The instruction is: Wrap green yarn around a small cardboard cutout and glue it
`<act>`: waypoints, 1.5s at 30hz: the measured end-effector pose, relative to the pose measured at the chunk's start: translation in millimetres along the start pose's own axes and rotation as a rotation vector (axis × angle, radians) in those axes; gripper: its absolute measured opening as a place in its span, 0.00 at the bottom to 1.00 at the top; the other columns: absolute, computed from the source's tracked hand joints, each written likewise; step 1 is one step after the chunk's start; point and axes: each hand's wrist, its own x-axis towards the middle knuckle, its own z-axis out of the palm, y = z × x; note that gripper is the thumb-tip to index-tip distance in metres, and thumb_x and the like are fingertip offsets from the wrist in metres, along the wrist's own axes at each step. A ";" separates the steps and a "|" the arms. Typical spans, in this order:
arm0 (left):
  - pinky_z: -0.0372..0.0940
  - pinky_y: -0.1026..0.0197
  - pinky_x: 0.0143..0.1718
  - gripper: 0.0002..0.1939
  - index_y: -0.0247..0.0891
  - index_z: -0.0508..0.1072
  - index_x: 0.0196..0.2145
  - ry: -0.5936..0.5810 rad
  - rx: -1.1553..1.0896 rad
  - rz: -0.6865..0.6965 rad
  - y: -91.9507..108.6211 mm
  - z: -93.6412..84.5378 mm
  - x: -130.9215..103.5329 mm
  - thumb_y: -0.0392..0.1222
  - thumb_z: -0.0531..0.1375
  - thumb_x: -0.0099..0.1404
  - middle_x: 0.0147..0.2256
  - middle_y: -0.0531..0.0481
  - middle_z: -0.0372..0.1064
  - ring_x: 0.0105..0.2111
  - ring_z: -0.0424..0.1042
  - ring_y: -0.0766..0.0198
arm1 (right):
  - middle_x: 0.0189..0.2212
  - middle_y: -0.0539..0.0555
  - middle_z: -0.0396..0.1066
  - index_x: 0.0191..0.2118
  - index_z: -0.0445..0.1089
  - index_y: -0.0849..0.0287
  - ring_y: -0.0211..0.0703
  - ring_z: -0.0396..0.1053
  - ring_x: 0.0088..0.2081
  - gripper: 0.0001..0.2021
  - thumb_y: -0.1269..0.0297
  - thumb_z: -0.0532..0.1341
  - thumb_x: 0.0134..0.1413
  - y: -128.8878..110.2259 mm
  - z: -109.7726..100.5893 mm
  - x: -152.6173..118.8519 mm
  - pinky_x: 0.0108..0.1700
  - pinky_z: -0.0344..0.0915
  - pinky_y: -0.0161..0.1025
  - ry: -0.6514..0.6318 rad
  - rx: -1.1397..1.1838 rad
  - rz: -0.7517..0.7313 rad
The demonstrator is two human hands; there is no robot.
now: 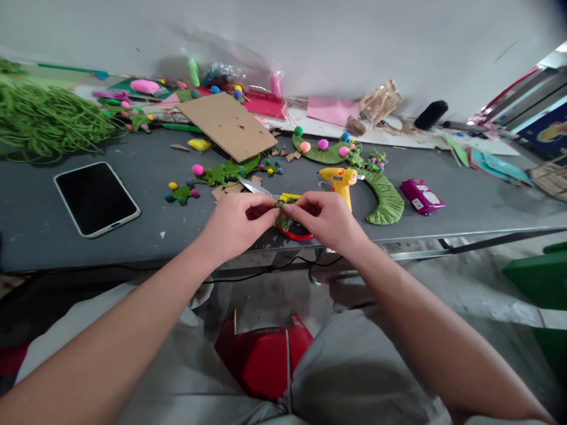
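One small green piece [284, 219], likely light, soft, pliable; best taken by its edges; left hand [239, 223], right hand [326, 221] both pinching it.

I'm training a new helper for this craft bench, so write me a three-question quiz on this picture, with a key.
1. Multiple choice: what do the left hand and right hand hold together?
A) the brown cardboard sheet
B) a small green piece
C) the pink paper
2. True or false: the phone lies on the table with its screen dark.
3. Fill in the colour: to the right of the glue gun lies a ____ packet.

Key: 1. B; 2. True; 3. purple
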 end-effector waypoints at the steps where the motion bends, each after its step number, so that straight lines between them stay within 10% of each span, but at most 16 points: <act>1: 0.68 0.63 0.30 0.10 0.38 0.83 0.38 0.000 0.002 0.002 0.2 -0.1 -0.3 0.44 0.63 0.65 0.32 0.50 0.81 0.28 0.75 0.63 | 0.20 0.48 0.67 0.26 0.73 0.61 0.33 0.57 0.24 0.18 0.52 0.66 0.60 0.0 -0.5 0.2 0.27 0.54 0.36 0.009 0.001 0.002; 16: 0.69 0.63 0.30 0.10 0.37 0.83 0.37 0.041 -0.102 -0.048 -3.1 -3.0 2.8 0.45 0.64 0.65 0.30 0.50 0.79 0.28 0.75 0.63 | 0.35 0.55 0.77 0.39 0.75 0.60 0.39 0.71 0.33 0.12 0.56 0.65 0.60 1.8 -3.2 4.2 0.37 0.67 0.39 0.060 0.082 0.042; 22: 0.70 0.63 0.30 0.11 0.38 0.83 0.38 0.049 -0.184 -0.100 -5.3 -5.3 4.5 0.46 0.65 0.64 0.30 0.50 0.79 0.27 0.75 0.63 | 0.29 0.53 0.76 0.37 0.75 0.61 0.37 0.70 0.29 0.14 0.54 0.67 0.58 0.8 -1.4 5.5 0.34 0.69 0.37 -0.122 0.356 0.152; 45: 0.68 0.62 0.26 0.16 0.40 0.83 0.34 -0.069 -0.321 -0.173 -5.9 -12.2 7.1 0.56 0.68 0.62 0.26 0.50 0.77 0.24 0.72 0.64 | 0.26 0.50 0.74 0.34 0.74 0.61 0.35 0.68 0.27 0.15 0.53 0.71 0.52 1.0 0.1 4.8 0.29 0.64 0.34 -0.071 0.412 0.106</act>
